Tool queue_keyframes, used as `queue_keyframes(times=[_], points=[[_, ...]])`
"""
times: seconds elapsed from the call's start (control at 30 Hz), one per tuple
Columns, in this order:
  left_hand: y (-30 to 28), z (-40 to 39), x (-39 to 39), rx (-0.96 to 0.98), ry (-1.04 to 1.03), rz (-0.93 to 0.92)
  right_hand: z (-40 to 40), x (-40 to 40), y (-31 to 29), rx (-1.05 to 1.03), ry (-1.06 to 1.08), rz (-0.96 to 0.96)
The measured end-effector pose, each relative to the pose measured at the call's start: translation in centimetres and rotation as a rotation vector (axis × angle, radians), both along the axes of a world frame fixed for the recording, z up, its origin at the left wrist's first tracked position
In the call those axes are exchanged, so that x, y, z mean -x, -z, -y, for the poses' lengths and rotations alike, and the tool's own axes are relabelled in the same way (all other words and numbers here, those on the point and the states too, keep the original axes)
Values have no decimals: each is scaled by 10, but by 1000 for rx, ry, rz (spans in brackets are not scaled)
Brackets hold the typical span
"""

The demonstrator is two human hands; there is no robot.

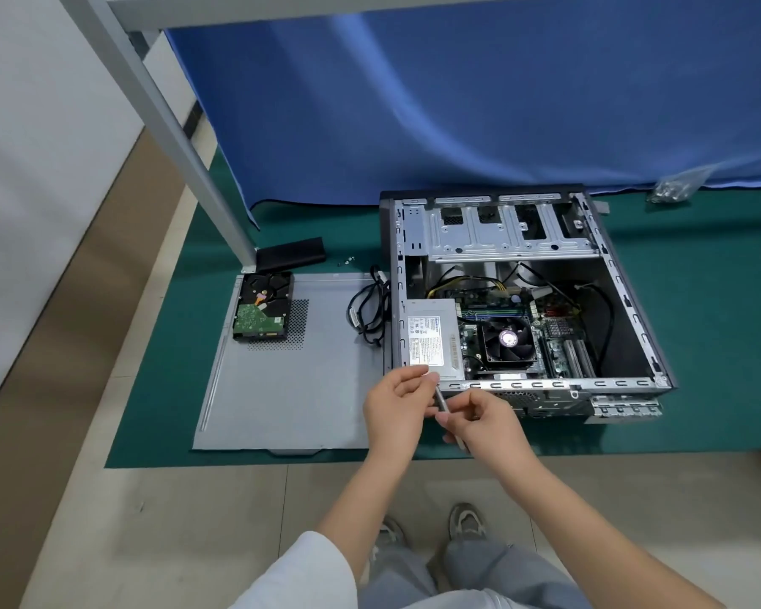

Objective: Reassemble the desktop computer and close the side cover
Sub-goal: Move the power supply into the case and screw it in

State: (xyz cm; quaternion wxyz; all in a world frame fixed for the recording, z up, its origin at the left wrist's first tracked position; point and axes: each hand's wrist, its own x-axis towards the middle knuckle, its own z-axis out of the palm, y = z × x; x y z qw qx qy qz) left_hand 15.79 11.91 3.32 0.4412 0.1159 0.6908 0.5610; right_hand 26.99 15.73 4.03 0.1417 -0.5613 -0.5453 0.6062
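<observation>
The open desktop computer case (pixel 523 301) lay on its side on the green mat (pixel 699 345) covering the floor, near the mat's front edge. Left of it, touching the mat, lay the side cover (pixel 291 380), a hard drive (pixel 262 306) resting at its far left corner. Before the case's front rail, the left hand (pixel 398 410) and right hand (pixel 479 421) both pinched a thin screwdriver (pixel 441 400).

Green mat (pixel 699 345) under case (pixel 624 301), cover (pixel 291 389)
</observation>
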Motion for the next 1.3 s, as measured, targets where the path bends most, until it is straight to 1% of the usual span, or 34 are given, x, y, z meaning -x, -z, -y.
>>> queue_keyframes(times=[0.1,0.23,0.43,0.53,0.83,1.1,1.3], points=[[3,2,-9,33,33,-7,3,-4,-1,80,33,-12],[4,1,-20,107,77,44,8,-11,0,154,75,-7],[4,0,-27,230,168,113,12,-21,7,223,97,42],[5,-2,-32,247,175,145,11,-23,10,257,109,58],[12,-7,-33,268,161,148,1,-21,10,183,63,141],[14,-7,-33,262,150,200,2,-20,8,183,58,143],[17,-7,-33,253,142,209,3,-19,7,117,53,181]])
